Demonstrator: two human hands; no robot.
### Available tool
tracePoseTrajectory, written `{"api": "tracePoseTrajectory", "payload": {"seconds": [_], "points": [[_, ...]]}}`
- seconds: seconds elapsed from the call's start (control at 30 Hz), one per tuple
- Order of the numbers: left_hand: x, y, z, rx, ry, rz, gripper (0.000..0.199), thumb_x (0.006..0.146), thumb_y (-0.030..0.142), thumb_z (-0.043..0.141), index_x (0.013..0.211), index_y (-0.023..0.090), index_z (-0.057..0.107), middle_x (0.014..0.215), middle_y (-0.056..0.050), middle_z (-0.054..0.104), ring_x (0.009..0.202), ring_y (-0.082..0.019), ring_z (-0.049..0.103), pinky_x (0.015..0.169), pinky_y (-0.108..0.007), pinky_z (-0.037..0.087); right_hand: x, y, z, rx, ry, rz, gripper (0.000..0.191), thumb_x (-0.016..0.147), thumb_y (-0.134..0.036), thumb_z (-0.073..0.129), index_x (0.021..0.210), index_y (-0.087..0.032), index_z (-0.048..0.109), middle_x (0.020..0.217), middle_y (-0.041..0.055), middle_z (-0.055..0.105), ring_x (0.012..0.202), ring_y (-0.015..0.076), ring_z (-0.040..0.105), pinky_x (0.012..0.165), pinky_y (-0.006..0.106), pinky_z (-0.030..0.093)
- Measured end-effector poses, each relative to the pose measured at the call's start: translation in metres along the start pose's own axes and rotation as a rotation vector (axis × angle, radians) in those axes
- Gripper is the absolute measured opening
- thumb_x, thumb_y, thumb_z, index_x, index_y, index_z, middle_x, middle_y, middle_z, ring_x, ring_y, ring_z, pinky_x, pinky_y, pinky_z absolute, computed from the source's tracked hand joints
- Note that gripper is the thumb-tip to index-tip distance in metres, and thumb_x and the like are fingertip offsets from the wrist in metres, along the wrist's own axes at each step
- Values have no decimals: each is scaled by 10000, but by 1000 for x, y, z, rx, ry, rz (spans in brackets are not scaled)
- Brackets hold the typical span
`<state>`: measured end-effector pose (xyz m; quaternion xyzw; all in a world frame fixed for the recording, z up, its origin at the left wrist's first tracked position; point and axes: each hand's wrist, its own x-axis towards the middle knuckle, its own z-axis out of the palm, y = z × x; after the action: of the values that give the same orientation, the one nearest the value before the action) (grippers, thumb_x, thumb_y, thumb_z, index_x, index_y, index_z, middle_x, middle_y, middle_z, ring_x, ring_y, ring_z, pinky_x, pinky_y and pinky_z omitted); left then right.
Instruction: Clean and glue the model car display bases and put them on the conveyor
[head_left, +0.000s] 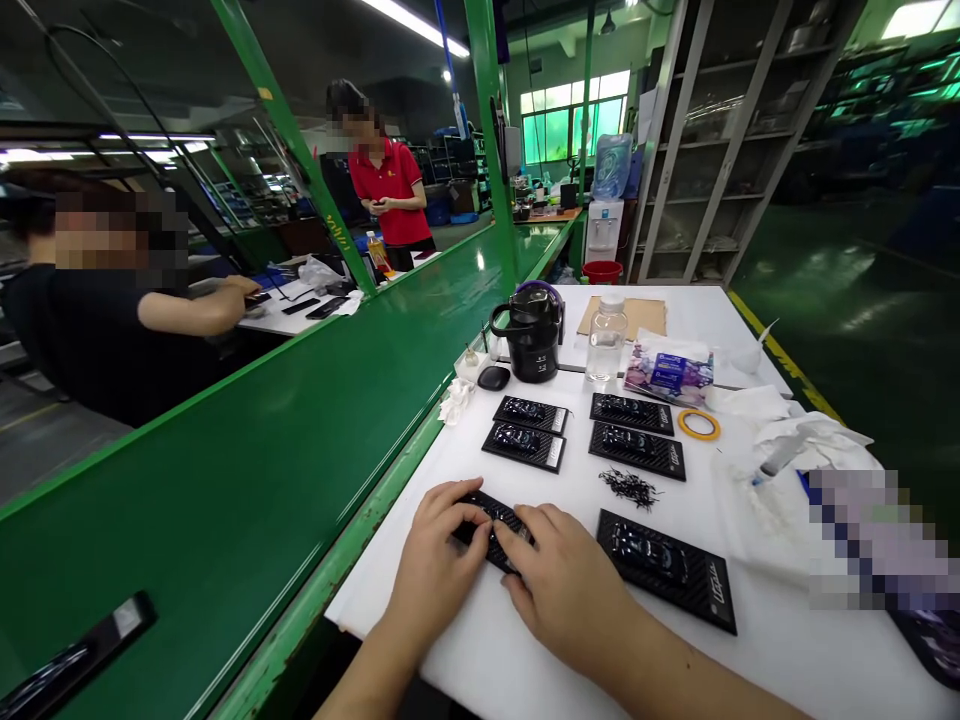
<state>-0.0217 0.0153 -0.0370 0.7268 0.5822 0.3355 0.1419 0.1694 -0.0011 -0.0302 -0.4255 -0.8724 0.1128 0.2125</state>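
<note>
Both hands are at a black plate (512, 519) with a dark glossy model car on it, lying on the white table (480, 640). My left hand (439, 545) curls over its left part, thumb and index finger pinched together at the car; anything between the tips is too small to make out. From the right, my right hand (559, 570) presses its fingertips on the plate and car, the thumb below the near edge. A similar plate with a car (667, 565) lies right of my right hand. Beyond the hands is a small pile of thin black pieces (630, 487).
Several more car plates (637, 450) lie farther back. Behind stand a black jug (534, 335) and a clear bottle (606, 342). Yellow tape (699, 425), tissues and a syringe (784, 455) are rightward. A green partition (247, 470) borders the left; two people are beyond it.
</note>
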Motion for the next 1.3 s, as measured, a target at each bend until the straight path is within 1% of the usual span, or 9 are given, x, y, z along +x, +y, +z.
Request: {"api": "tracePoseTrajectory", "payload": {"seconds": [0.07,0.17,0.23,0.4,0.6,0.87,1.03,1.17,1.3], "points": [[4,0,-2,-75,-36,-124,64,825,237,604,878,246,637,1319,-47,593,1260,-269,488,1085,-505,392,1,-1,0,-77,-18,-30,449,915,-264,564,1347,-140,570,1257,170,610,1027,300,572,851,444,512],[11,0,-3,-150,-76,-248,287,759,232,641,1044,245,610,1364,-66,548,1306,-272,454,1136,-511,333,2,-3,1,-155,-18,-52,454,916,-266,567,1348,-126,573,1272,183,615,1014,303,585,820,437,517],[14,-1,-3,-165,-89,-282,341,758,235,625,1097,239,594,1365,-76,541,1309,-272,452,1141,-513,324,3,-3,2,-187,-14,-65,459,914,-265,575,1352,-127,571,1279,182,617,1017,301,590,821,431,518],[13,-2,0,-168,-76,-293,332,772,239,603,1103,234,588,1338,-82,551,1299,-271,457,1132,-511,331,2,-1,2,-216,-3,-82,463,914,-259,577,1356,-122,568,1268,176,629,1011,292,599,820,418,522],[7,-4,1,-165,-54,-254,304,806,258,601,1109,250,571,1343,-65,546,1291,-250,461,1129,-493,340,0,-4,4,-243,24,-78,450,916,-234,561,1355,-136,565,1286,173,621,1031,290,596,839,415,517],[8,-1,1,-159,-45,-259,306,795,246,605,1100,237,574,1315,-76,567,1265,-267,483,1096,-515,365,-1,-8,8,-259,-2,-30,468,915,-191,522,1380,-139,536,1313,178,596,1049,303,579,857,442,512],[10,0,1,-171,-55,-283,324,779,246,617,1100,236,581,1323,-80,564,1262,-277,485,1089,-521,370,0,-10,7,-261,-51,-23,483,909,-161,490,1390,-132,519,1329,185,582,1068,321,566,845,461,510],[14,2,0,-173,-66,-326,365,737,217,632,1099,230,590,1319,-76,569,1269,-284,478,1107,-512,354,1,-5,1,-235,-90,-29,453,928,-176,490,1378,-148,524,1335,166,579,1049,301,569,823,441,505],[18,5,-3,-167,-89,-359,408,713,215,627,1119,202,590,1295,-90,575,1274,-284,472,1116,-484,351,0,0,-3,-168,-86,-32,445,950,-254,519,1390,-193,508,1342,132,575,1088,290,550,879,442,480]]}}
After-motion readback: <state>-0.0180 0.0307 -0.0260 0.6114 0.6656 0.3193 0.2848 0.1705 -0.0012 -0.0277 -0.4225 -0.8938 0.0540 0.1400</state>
